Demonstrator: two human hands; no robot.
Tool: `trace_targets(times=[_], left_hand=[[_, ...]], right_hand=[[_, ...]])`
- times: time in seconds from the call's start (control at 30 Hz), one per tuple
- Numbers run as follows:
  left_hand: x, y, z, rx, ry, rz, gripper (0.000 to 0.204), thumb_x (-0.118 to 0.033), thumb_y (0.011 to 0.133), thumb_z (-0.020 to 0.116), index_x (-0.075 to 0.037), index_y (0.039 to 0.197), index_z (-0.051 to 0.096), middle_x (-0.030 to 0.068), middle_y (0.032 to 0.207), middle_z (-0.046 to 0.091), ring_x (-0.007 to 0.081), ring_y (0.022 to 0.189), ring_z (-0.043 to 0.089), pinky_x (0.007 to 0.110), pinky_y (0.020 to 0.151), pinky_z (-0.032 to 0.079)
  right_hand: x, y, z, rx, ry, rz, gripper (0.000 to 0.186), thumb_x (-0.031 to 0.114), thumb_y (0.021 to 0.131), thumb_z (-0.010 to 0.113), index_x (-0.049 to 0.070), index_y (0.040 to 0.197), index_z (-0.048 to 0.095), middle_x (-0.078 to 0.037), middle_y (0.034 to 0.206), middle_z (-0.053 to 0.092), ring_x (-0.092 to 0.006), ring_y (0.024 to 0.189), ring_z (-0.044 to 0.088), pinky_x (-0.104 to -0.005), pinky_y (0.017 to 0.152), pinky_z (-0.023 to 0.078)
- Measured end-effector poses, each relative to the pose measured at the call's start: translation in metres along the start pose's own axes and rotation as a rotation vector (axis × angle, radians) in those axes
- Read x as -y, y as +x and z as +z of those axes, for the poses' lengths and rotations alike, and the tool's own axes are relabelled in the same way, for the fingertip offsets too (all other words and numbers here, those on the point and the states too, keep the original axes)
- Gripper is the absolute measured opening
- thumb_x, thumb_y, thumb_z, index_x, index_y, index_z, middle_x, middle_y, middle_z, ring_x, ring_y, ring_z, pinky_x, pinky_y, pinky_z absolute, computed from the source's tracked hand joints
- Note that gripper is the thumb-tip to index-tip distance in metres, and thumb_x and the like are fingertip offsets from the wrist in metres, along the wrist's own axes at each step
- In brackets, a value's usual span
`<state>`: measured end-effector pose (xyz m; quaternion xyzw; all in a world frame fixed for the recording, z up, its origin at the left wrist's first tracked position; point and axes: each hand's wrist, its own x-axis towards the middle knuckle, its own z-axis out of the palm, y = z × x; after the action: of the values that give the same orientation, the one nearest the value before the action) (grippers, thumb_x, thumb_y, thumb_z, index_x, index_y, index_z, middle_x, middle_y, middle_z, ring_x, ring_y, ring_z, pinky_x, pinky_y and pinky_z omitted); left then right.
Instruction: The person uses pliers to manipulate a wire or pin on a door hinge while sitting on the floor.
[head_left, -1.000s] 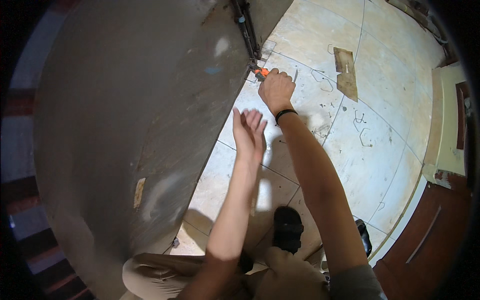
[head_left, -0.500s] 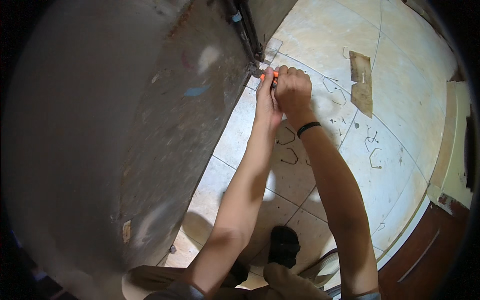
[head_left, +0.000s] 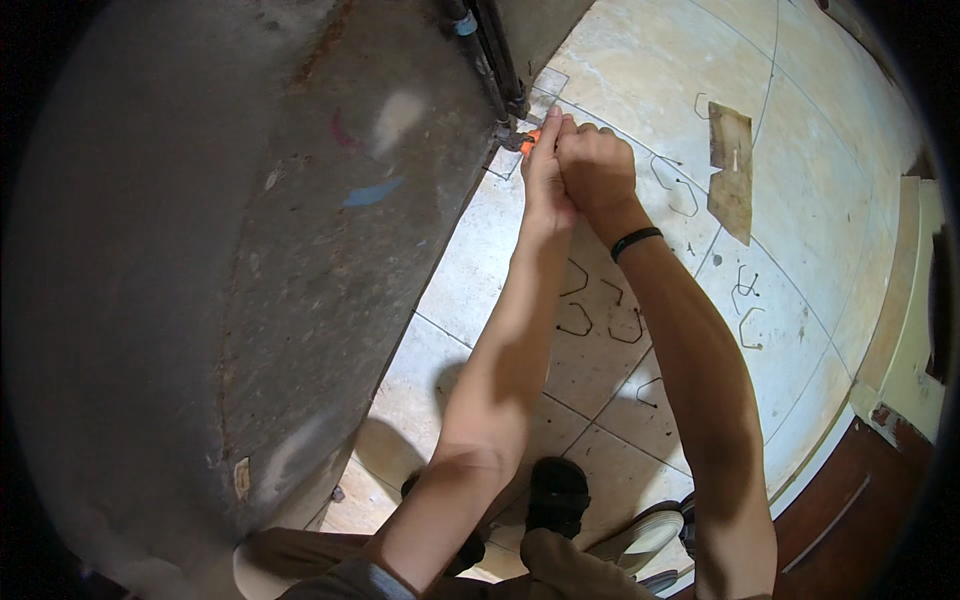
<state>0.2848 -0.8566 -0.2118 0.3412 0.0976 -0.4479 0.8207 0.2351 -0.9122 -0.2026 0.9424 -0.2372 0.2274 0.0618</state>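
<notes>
Both of my hands are together near the foot of the dark pipes (head_left: 497, 60), where the wall meets the floor. My left hand (head_left: 546, 175) is closed, thumb pointing up, around an orange-handled tool (head_left: 528, 141). Pressed against it on the right, my right hand (head_left: 597, 168) makes a fist that also grips the tool's handle, most of which the fingers hide. Only a bit of orange and a dark metal end show, at a pipe fitting (head_left: 505, 134). Whether the tool is pliers or a wrench I cannot make out. A black band (head_left: 635, 240) circles my right wrist.
A grey wall (head_left: 300, 250) rises along the left. Several bent wire hooks (head_left: 575, 320) lie scattered on the tiled floor (head_left: 440, 300), with a torn brown cardboard piece (head_left: 730, 180) farther right. Footwear (head_left: 645, 540) is by my sandalled foot (head_left: 557, 497); a cream-coloured frame (head_left: 905, 310) stands at right.
My right hand has drawn closer against the left, and less of the orange handle shows. Both hands sit slightly farther right in the picture, and the view has shifted a little.
</notes>
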Motion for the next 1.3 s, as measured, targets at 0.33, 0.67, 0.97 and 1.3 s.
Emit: trace_targets(times=[0.33, 0.67, 0.97, 1.3], left_hand=[[0.000, -0.007, 0.016, -0.117, 0.068, -0.041, 0.025, -0.048, 0.098, 0.064, -0.023, 0.098, 0.066, -0.0060, 0.097, 0.065, 0.0140, 0.098, 0.061, 0.033, 0.085, 0.049], [-0.001, -0.002, 0.010, -0.256, 0.064, -0.025, 0.017, -0.027, 0.092, 0.074, -0.012, 0.095, 0.065, 0.0012, 0.091, 0.065, 0.0161, 0.083, 0.063, 0.034, 0.075, 0.053], [-0.011, 0.010, 0.005, -0.609, 0.447, -0.001, 0.032, -0.015, 0.080, 0.081, 0.004, 0.099, 0.064, 0.0142, 0.094, 0.070, 0.0231, 0.081, 0.067, 0.043, 0.071, 0.056], [-0.018, -0.015, 0.031, -0.670, 0.537, -0.095, 0.068, -0.027, 0.083, 0.083, 0.010, 0.131, 0.052, 0.0217, 0.121, 0.067, 0.0285, 0.094, 0.070, 0.045, 0.081, 0.057]], right_hand=[[-0.008, 0.006, -0.008, 0.159, 0.036, -0.001, 0.013, 0.019, 0.088, 0.062, 0.008, 0.085, 0.069, -0.008, 0.072, 0.071, -0.0245, 0.067, 0.071, -0.0359, 0.054, 0.056], [-0.001, 0.009, -0.019, 0.453, 0.160, 0.142, 0.019, 0.020, 0.092, 0.059, 0.007, 0.091, 0.072, -0.013, 0.084, 0.075, -0.0285, 0.079, 0.076, -0.0403, 0.065, 0.060], [-0.007, 0.004, -0.007, 0.732, 0.507, 0.220, 0.031, 0.026, 0.087, 0.062, 0.003, 0.105, 0.073, -0.023, 0.103, 0.073, -0.0406, 0.100, 0.071, -0.0455, 0.086, 0.057], [-0.019, 0.025, -0.031, 1.031, 0.617, 0.063, 0.038, 0.029, 0.082, 0.068, -0.001, 0.105, 0.071, -0.025, 0.110, 0.071, -0.0391, 0.104, 0.070, -0.0441, 0.089, 0.056]])
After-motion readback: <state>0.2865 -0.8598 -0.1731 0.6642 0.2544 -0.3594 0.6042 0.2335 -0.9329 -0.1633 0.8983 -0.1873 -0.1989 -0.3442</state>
